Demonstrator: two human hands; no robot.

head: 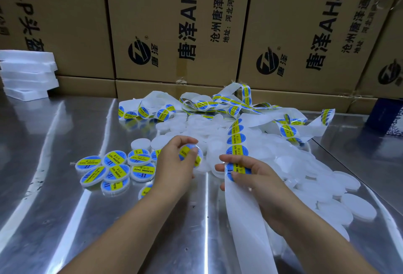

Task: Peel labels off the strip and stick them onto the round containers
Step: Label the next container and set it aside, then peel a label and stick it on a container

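My left hand grips a round white container with a blue-and-yellow label on its top, thumb lying over the label. My right hand holds the white label strip, fingers curled round it at a blue-and-yellow label. The strip runs from the bottom of the view up to a tangle at the back. A heap of unlabelled white containers lies on the right. Several labelled containers lie on the left.
The work surface is a shiny metal table. Cardboard boxes form a wall at the back. A stack of white foam slabs sits at the back left. A dark blue box stands at the right edge.
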